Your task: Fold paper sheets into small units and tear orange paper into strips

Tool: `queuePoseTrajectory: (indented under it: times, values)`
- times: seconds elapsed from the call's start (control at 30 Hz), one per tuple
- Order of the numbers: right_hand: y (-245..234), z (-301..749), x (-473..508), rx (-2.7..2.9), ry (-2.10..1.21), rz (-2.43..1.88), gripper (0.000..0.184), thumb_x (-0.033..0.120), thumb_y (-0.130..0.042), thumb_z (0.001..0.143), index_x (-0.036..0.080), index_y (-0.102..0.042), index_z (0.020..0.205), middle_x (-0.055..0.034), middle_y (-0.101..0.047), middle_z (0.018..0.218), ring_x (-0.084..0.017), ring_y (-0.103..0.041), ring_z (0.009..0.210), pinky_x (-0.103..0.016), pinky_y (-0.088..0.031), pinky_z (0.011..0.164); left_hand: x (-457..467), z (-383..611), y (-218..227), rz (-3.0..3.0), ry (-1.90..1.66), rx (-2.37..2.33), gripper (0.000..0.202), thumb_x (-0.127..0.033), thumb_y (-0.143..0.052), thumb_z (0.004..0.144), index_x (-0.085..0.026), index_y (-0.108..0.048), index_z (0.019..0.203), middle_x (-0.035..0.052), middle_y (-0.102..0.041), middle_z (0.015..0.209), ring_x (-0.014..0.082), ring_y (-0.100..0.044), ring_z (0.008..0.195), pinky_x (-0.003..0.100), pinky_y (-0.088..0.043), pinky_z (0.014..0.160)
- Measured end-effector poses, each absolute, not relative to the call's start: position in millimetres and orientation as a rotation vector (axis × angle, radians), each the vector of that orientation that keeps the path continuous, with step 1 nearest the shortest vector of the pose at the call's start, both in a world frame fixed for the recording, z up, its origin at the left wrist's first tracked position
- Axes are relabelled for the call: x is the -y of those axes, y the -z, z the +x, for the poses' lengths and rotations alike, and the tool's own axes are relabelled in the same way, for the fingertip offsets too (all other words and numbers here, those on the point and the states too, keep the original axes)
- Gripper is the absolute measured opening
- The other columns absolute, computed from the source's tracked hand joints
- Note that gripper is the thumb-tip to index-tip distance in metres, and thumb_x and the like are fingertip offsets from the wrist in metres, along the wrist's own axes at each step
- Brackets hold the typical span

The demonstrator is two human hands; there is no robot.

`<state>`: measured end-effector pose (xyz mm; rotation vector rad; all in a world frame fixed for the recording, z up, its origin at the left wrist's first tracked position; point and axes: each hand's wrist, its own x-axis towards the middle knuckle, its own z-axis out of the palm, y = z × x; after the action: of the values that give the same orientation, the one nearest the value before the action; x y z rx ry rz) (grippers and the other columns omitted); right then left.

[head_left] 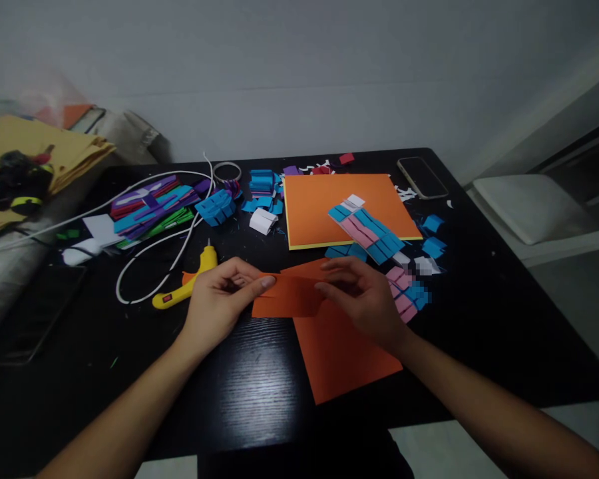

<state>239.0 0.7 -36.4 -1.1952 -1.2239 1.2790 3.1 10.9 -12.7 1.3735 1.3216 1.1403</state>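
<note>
A small orange paper piece (pixel 292 296) is held up between my two hands over the table. My left hand (pixel 219 299) pinches its left end, thumb on the near face. At its right end, my right hand (pixel 364 296) grips the paper between thumb and fingers. Beneath lies a larger orange sheet (pixel 352 359), flat on the table and partly covered by my right hand. A yellow glue gun (pixel 199 276) rests just behind my left hand. Beyond my right hand, a blue and pink folded paper strip (pixel 367 229) lies across a stack of orange sheets (pixel 319 206).
Bundled coloured paper strips (pixel 152 206) and a white cord (pixel 124 273) lie at the left. Blue folded pieces (pixel 217 207), a white one (pixel 263 221) and a tape ring (pixel 227 171) sit farther back. A phone (pixel 422 177) lies at the back right of the black table (pixel 499 332).
</note>
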Motion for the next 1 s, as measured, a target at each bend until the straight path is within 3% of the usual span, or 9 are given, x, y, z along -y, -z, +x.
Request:
queuePoseTrajectory:
  times: [0.2, 0.53, 0.73, 1.0]
  values:
    - [34.1, 239.8, -2.2, 1.129, -1.387, -1.213, 0.029, 0.041, -0.092, 0.075, 0.022, -0.076, 0.089, -0.0038, -0.080, 0.085, -0.023, -0.079, 0.082, -0.039, -0.067, 0.079, -10.1, 4.9, 11.8, 1.350, -1.142, -1.322, 0.022, -0.035, -0.088, 0.075, -0.018, -0.074, 0.071, -0.0011, -0.065, 0.056, 0.0096, -0.053, 0.049, 0.020, -0.041, 0.046]
    - [34.4, 239.2, -2.1, 1.144, -1.401, -1.175, 0.026, 0.041, -0.090, 0.077, 0.023, -0.076, 0.090, -0.0033, -0.081, 0.088, -0.023, -0.079, 0.085, -0.040, -0.068, 0.081, -10.2, 5.9, 12.9, 1.304, -1.162, -1.312, 0.025, -0.035, -0.090, 0.073, -0.019, -0.072, 0.069, -0.0010, -0.068, 0.058, 0.0108, -0.058, 0.050, 0.021, -0.046, 0.048]
    - [39.0, 239.6, -3.6, 1.098, -1.476, -1.148, 0.027, 0.042, -0.088, 0.079, 0.023, -0.078, 0.095, -0.0027, -0.081, 0.089, -0.020, -0.078, 0.085, -0.036, -0.066, 0.079, -10.5, 6.9, 13.2, 1.265, -1.194, -1.302, 0.024, -0.032, -0.090, 0.074, -0.018, -0.071, 0.068, -0.0011, -0.068, 0.058, 0.0103, -0.058, 0.051, 0.021, -0.046, 0.049]
    - [43.2, 240.3, -4.3, 1.073, -1.508, -1.158, 0.024, 0.045, -0.087, 0.081, 0.022, -0.079, 0.084, -0.0021, -0.077, 0.084, -0.018, -0.073, 0.080, -0.037, -0.063, 0.080, -11.1, 5.6, 14.5, 1.286, -1.181, -1.319, 0.027, -0.035, -0.089, 0.075, -0.019, -0.068, 0.067, -0.0015, -0.065, 0.057, 0.0102, -0.054, 0.050, 0.021, -0.043, 0.048]
